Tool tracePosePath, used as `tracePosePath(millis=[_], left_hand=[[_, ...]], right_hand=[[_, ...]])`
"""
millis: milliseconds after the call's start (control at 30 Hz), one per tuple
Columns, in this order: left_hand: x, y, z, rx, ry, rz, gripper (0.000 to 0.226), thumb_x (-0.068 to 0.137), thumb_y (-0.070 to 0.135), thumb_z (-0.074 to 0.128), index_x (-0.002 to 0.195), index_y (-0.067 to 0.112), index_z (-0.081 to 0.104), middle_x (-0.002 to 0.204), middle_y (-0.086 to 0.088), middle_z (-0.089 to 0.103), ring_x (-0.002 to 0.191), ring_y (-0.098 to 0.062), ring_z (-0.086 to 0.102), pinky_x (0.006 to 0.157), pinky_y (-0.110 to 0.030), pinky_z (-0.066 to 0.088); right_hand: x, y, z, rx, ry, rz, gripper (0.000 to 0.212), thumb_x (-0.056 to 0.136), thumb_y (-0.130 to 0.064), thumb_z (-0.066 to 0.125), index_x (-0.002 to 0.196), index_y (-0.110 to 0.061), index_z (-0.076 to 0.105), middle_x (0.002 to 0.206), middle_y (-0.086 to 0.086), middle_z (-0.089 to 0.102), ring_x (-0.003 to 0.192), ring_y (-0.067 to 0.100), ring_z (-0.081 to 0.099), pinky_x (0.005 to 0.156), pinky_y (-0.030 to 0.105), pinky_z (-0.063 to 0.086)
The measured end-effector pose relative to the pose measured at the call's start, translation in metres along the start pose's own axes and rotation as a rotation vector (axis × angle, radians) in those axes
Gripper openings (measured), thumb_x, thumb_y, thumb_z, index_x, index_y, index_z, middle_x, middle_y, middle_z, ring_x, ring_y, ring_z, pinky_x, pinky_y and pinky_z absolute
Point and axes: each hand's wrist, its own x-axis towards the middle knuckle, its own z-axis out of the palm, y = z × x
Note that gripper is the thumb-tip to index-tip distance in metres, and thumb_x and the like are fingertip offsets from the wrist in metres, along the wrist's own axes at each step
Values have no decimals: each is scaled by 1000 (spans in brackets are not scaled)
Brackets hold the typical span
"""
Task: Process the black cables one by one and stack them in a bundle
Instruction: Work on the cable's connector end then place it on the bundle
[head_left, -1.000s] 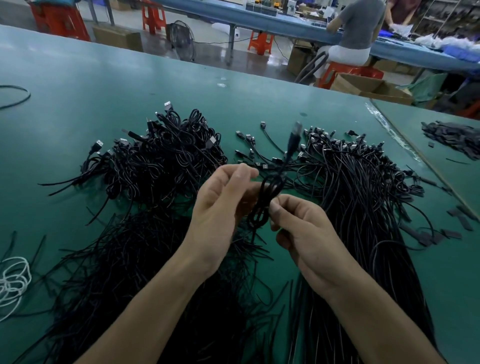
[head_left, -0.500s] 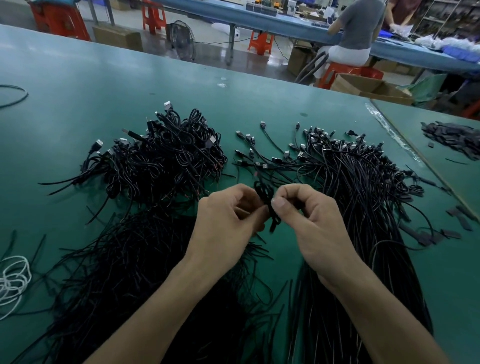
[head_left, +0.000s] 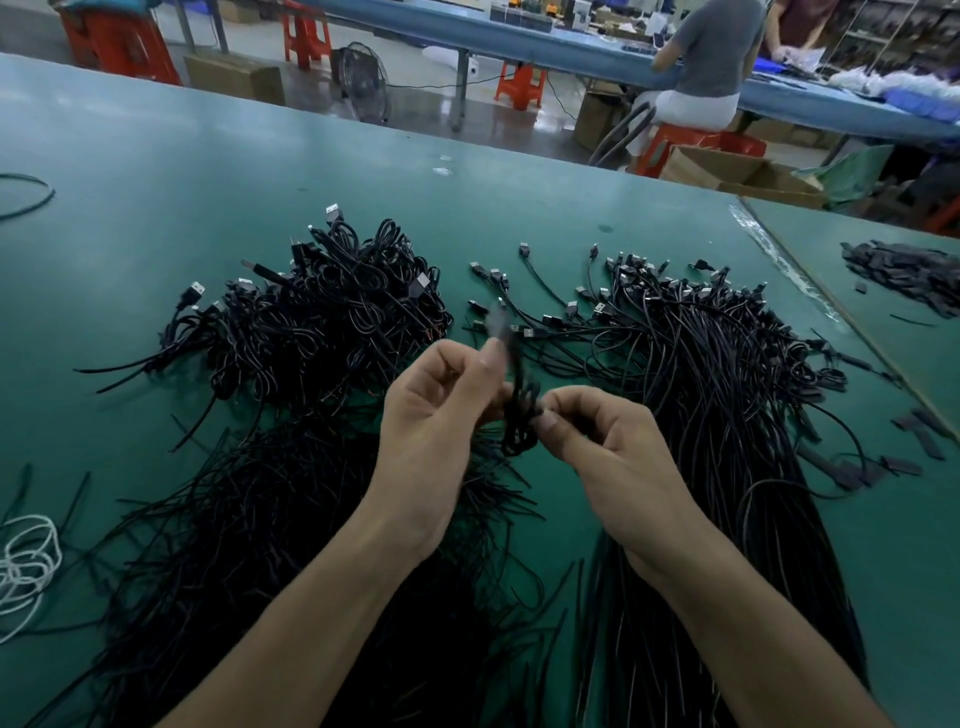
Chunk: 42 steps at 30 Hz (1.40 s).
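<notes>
- Half a second back my hands were knuckle to knuckle. Now my left hand (head_left: 441, 415) has lifted and drawn apart, and the plug end (head_left: 497, 323) has flicked up, blurred.
- Left thumb and forefinger seem to pinch the free length just below that plug — the blur stops me being sure.
- My right hand (head_left: 608, 452) pinches the black cable (head_left: 521, 415) at the waist of its small coil, which hangs between my hands above the table.
- I judge this the finishing wrap; the cable should then join the heap of coiled cables (head_left: 332, 322), back left.
- Many straight cables (head_left: 701, 395) still wait on the right.
- The green table (head_left: 208, 171) also carries thin black strands (head_left: 249, 530) and a white cord (head_left: 26, 566).
- Behind it, a workshop — a seated person (head_left: 711, 57) at a blue bench (head_left: 519, 39), a floor fan (head_left: 363, 78) and cardboard boxes (head_left: 727, 171).
</notes>
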Motion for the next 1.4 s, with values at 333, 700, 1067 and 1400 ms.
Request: tracePosePath(millis=[333,700,1067,1400], left_hand=[[-6,-13,-1,629,-11,75,36,72,32,89,65,21,55,50,9,50,45,-6,40,45,-23,34],[5,-2,-6,118,-39,-200,34,94,6,45,97,15,78,102,-7,77,98,-19,71,80,-28,54],[5,-6,-21,513,-232,138,36,78,17,83,107,33,69,97,9,77,92,-11,74,83,-24,57],[22,18,-41,816,46,250,45,77,21,83,114,36,62,93,17,73,83,4,71,76,-10,54]], right_hand=[[1,-11,-4,-88,145,-106,17,93,-14,65,82,-28,65,88,-8,61,82,1,57,77,16,44],[-5,-8,8,-67,75,-26,15,95,-16,63,83,-24,68,90,-2,64,83,6,57,79,21,46],[-4,2,-1,316,-46,273,27,94,-18,61,68,-23,66,63,-14,57,59,-1,48,47,11,37],[23,37,-21,-389,143,164,9,96,-32,62,94,-23,64,83,-10,63,70,2,58,60,13,43]])
